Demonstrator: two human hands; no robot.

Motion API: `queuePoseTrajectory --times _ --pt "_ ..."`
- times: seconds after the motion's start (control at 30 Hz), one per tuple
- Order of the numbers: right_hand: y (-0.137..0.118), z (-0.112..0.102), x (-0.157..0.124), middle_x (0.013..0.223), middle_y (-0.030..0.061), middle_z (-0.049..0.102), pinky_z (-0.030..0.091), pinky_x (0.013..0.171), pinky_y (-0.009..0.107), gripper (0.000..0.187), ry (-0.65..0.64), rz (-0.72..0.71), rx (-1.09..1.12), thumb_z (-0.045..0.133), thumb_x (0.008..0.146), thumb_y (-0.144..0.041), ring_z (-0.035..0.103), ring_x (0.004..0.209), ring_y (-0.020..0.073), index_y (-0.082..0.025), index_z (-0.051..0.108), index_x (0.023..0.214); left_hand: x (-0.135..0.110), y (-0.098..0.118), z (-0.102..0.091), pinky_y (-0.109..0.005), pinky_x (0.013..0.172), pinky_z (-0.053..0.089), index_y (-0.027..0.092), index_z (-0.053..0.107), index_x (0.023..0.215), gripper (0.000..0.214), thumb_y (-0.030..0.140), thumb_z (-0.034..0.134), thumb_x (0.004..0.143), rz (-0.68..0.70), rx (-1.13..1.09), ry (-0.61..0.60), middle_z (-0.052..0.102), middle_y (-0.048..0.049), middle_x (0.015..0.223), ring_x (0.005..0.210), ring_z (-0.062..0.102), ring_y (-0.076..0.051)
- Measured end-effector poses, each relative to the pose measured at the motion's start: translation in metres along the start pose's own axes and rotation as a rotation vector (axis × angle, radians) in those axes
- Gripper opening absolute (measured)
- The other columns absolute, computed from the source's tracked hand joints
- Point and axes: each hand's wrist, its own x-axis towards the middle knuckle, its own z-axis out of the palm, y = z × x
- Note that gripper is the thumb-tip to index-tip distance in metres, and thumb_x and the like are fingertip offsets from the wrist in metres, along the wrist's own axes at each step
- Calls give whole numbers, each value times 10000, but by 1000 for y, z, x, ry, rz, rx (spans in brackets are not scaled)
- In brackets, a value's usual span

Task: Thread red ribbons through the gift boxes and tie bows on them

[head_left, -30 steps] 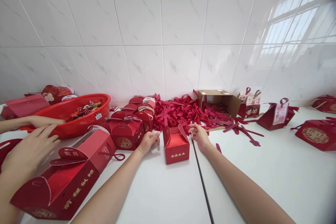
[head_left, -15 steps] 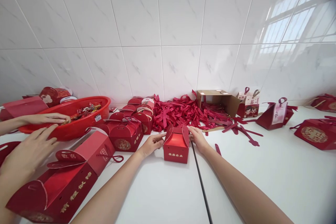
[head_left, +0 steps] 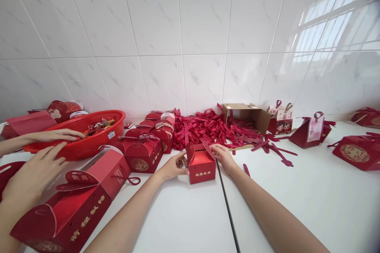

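A small red gift box (head_left: 202, 170) with gold characters on its front stands on the white table in front of me, its two rounded side flaps raised and its top open. My left hand (head_left: 175, 167) is at its left side, with curled fingers and thumb against the wall and flap. On the other side, my right hand (head_left: 223, 157) grips the right flap between thumb and fingers. Behind the box lies a heap of dark red ribbons (head_left: 198, 126).
At left, a co-worker's hands (head_left: 38, 166) are by a red plastic basin (head_left: 118, 120) of wrapped sweets. A long open red box (head_left: 77, 213) lies in front. Tied gift boxes (head_left: 142, 152) stand near my left hand. A cardboard box (head_left: 264, 116) lies on its side; more boxes (head_left: 356, 150) stand right.
The small gift box has turned slightly and shifted a little to the right between my hands. The co-worker's far hand has reached further right over the basin.
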Motion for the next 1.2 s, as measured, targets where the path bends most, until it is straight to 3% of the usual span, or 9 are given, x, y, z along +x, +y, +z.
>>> queuePoseTrajectory --times 0.1,0.2,0.33,0.47,0.67,0.83,0.97,1.1,1.2 --pt "3 -1 2 770 23 648 454 624 257 250 7 -8 -17 718 644 -402 588 687 149 -190 667 767 -1 2 6 -285 583 474 232 685 1025 574 358 826 483 35 -29 -135 671 -1 693 599 578 -165" --pt "7 -2 7 762 9 619 439 562 240 302 56 -16 -35 723 639 -406 572 652 135 -198 652 846 2 1 9 -283 627 476 211 601 1102 467 453 653 705 53 -42 -68 648 -21 773 698 599 -170" --pt "9 -1 10 866 11 612 443 520 238 410 128 -29 -53 720 637 -415 579 638 127 -222 599 977 8 -4 6 -279 624 460 191 596 814 308 493 562 761 44 -7 71 587 -16 736 685 562 -161" --pt "6 1 7 901 18 639 430 479 231 406 140 -33 -59 686 658 -432 582 595 119 -222 576 986 9 -4 5 -284 672 455 177 593 605 397 532 533 771 49 9 58 593 -38 710 720 566 -173" --pt "4 2 4 392 -64 449 235 344 207 298 109 -41 -82 616 710 -470 330 333 78 -178 594 768 9 -4 6 -271 607 445 180 618 1055 499 578 417 831 1 -20 57 619 -37 788 653 563 -148" --pt "4 2 3 946 32 681 365 390 218 339 109 -33 -55 621 708 -483 481 454 79 -217 591 915 5 -1 2 -291 661 430 193 572 565 537 589 362 861 82 -15 -15 556 -34 620 649 522 -163" --pt "0 2 4 1353 42 512 483 496 274 469 20 6 -44 613 737 -466 554 536 89 -291 560 1169 1 3 3 -322 681 411 194 591 441 604 580 381 855 109 18 -178 562 -56 539 615 516 -179" --pt "-2 2 9 1379 53 497 508 518 313 534 -41 44 -27 603 761 -457 559 504 97 -321 500 1268 -2 2 5 -323 644 395 182 680 520 580 587 412 835 94 62 -216 552 -47 508 578 507 -177" --pt "2 1 14 1112 79 676 437 411 270 512 9 38 -5 537 789 -498 485 410 92 -258 505 1240 1 0 4 -326 611 382 182 675 563 573 577 381 855 60 83 -110 475 -21 464 534 472 -170"
